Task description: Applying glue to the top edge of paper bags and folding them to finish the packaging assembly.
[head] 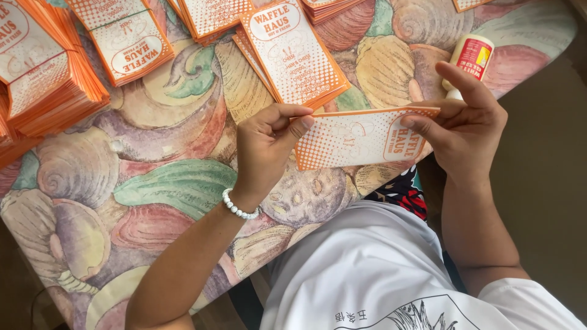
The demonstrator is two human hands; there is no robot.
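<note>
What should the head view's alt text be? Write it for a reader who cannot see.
Two bare hands hold an orange-and-white paper sleeve over a shell-patterned tablecloth, the left hand pinching one end and the right hand the other. Stacks of matching sleeves lie beyond, and a small white bottle stands behind the right hand.

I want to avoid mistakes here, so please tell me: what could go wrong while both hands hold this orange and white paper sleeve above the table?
1. The left hand and right hand pinch the paper sleeve only at its ends; it may bend or crease.
2. The glue bottle lies by the table edge, just behind the right hand; a bump might roll it off.
3. The stacks of sleeves look uneven and could slide.
</note>
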